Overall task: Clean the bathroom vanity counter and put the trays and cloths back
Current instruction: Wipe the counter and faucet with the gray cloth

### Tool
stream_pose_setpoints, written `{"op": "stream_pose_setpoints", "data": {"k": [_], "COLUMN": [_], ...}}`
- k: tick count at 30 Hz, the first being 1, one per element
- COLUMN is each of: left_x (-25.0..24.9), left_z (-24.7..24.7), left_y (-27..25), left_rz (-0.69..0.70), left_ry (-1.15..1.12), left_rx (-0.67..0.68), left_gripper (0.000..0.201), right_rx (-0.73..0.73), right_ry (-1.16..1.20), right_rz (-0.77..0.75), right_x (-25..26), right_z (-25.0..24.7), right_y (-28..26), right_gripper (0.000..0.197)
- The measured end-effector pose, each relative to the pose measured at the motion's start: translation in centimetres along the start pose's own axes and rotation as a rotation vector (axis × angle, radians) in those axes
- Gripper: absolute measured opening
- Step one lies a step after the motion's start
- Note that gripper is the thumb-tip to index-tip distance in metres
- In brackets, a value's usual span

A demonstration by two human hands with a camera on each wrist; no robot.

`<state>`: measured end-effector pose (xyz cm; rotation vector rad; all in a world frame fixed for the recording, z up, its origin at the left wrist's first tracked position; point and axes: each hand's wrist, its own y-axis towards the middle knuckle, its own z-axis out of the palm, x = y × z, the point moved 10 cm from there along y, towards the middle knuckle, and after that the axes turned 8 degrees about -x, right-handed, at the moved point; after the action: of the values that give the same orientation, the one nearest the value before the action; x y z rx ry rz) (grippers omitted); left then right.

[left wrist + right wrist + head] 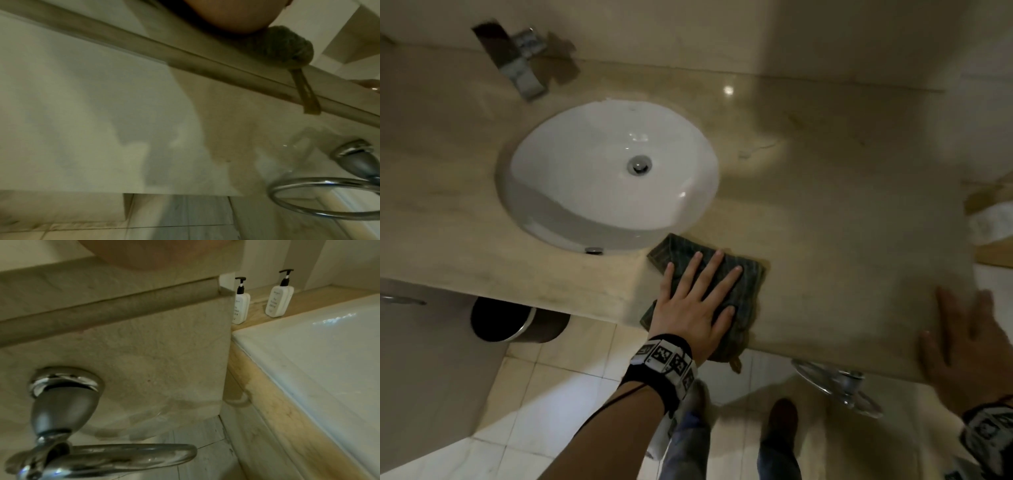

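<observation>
A dark green striped cloth (746,291) lies on the beige stone counter (842,212) just right of the white sink (606,174), part of it hanging over the front edge. My left hand (695,301) presses flat on it with fingers spread. In the left wrist view the cloth (283,45) bulges over the counter edge, its loop tag dangling. My right hand (965,335) rests flat on the counter's front right corner, fingers straight, holding nothing.
A chrome faucet (524,65) stands behind the sink. A chrome towel ring (839,383) hangs below the counter front. A dark waste bin (517,322) sits under the counter at left. Two pump bottles (279,295) stand by the white bathtub (329,356) at right.
</observation>
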<state>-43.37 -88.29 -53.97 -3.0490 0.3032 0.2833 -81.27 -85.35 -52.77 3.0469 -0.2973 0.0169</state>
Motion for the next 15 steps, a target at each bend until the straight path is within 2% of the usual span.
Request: {"op": "stream_pose_setpoints", "data": {"k": [2,3,5,8,11,12,15], "left_x": [4.4,6.6,10.3,13.2,13.1,12.9,12.0], "left_z": [-0.5,-0.7,-1.4,-1.8,-1.8,-1.7,-1.6], "left_y": [-0.6,-1.0,-1.6,-2.2,-2.2,-2.2,-2.2], "left_rz": [-0.046,-0.074,-0.132,-0.197,-0.238,-0.262,-0.341], "left_ry": [0.027,0.039,0.052,0.051,0.036,0.032,0.034], "left_rx": [0.0,0.001,-0.004,0.007,0.006,-0.005,-0.048], "left_gripper": [0.059,0.059,0.059,0.059,0.059,0.059,0.059], "right_rx": [-0.002,-0.003,0.05,-0.038,-0.021,0.026,0.045], "right_ry": [-0.091,-0.062,-0.06,-0.038,0.088,0.115,0.163], "right_rz": [-0.024,-0.002,0.033,0.089,-0.081,-0.123,-0.156], "right_x": [-2.1,-3.7,-2.9,6.9,18.0,19.9,23.7], "right_z": [3.3,5.4,6.9,1.9,-0.4,1.0,1.9], "right_y": [-0.4,-0.4,-0.4,-0.3,0.1,-0.2,-1.2], "right_gripper": [0.079,0.081,0.084,0.069,0.068,0.068,0.064]}}
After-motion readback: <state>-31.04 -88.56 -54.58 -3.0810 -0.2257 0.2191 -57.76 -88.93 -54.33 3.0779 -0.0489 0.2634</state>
